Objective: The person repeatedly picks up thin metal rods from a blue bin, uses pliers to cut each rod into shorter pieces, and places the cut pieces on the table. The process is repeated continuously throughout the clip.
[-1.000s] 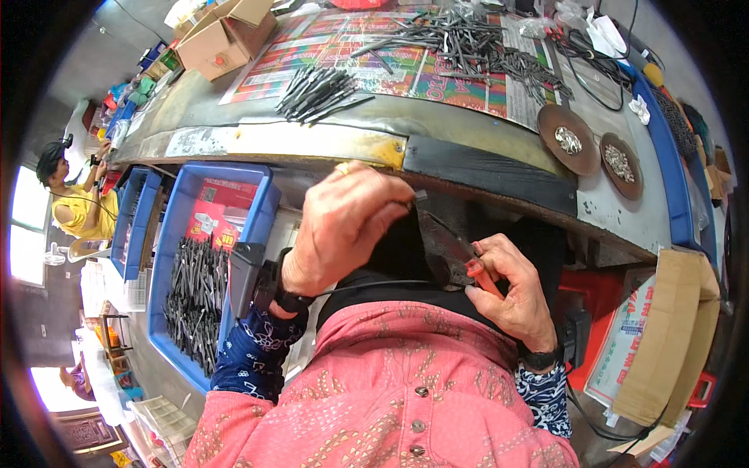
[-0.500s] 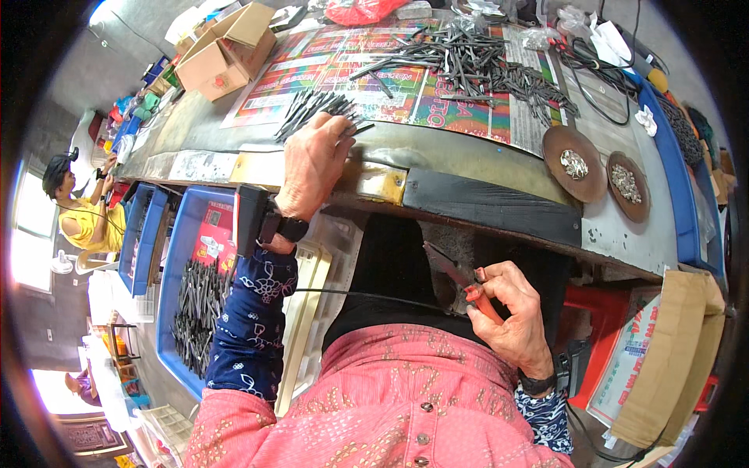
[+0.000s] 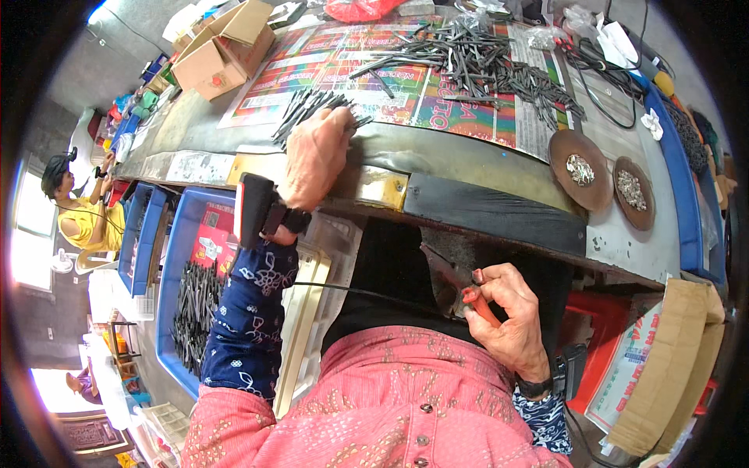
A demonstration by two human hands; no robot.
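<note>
Picking up seems the step: the left hand (image 3: 318, 152) curls over black strips (image 3: 299, 106) at eleven o'clock, grip hidden; the right hand (image 3: 511, 318) holds red-handled pliers (image 3: 471, 296) at four. Next likely needs one strip pinched free.

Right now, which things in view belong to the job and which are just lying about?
Apparently in the job:
red-handled tool, in the right hand
small pile of black strips, at the left hand
blue bin of strips

Probably just lying about:
open cardboard box
red plastic
crumpled white paper
</note>
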